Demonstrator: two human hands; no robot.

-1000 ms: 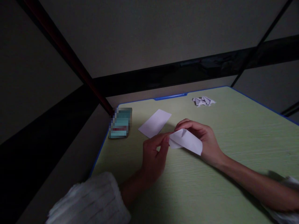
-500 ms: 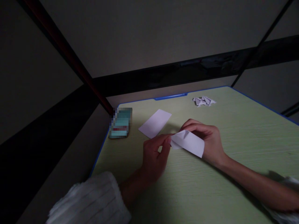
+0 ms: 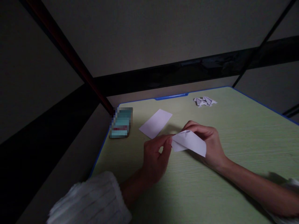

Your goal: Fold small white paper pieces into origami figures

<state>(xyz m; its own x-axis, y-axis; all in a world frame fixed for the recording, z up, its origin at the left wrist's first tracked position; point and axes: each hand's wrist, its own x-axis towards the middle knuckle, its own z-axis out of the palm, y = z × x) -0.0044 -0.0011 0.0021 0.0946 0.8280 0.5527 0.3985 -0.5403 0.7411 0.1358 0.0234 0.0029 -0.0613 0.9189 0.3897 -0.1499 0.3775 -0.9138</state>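
Note:
A partly folded white paper (image 3: 190,143) is held just above the pale green table (image 3: 210,186) between both hands. My left hand (image 3: 155,157) pinches its left tip with thumb and forefinger. My right hand (image 3: 209,140) curls round the paper from behind, fingers over its top edge. A flat white paper slip (image 3: 155,123) lies on the table just beyond my left hand.
A small pile of folded white paper pieces (image 3: 204,101) sits near the table's far edge. A blurred teal packet (image 3: 121,123) lies at the far left corner. The table has a blue rim (image 3: 171,96); dark beams and a wall stand behind it.
Both hands with the folded paper have shifted slightly to the right, and the paper's fold has been pressed a little flatter.

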